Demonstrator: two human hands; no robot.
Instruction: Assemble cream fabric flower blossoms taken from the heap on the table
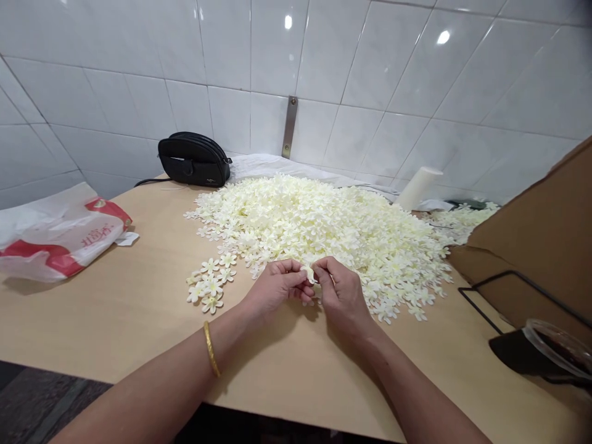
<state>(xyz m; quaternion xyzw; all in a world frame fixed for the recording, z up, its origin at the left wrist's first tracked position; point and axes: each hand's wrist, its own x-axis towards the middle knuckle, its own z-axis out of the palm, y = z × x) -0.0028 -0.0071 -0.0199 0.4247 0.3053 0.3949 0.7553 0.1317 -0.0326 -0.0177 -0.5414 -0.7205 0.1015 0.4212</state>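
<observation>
Both hands meet at the front edge of a large heap of cream-white artificial flowers (305, 216). My left hand (280, 283), with a gold bangle on its wrist, pinches one small artificial flower (309, 273) between thumb and forefinger. My right hand (341, 293) is closed in a pinch right beside that flower; its fingertips touch or nearly touch the petals, and whatever they grip is too small to make out. Left of my left hand, a small separate cluster of flowers (211, 285) lies on the table.
A black zip pouch (194, 159) stands at the back left. To its left lies a white and red plastic bag (65, 231). Behind the heap leans a white cylinder (419, 188). A cardboard box (531, 234), a black wire frame (485, 308) and a dark cup (522, 351) occupy the right.
</observation>
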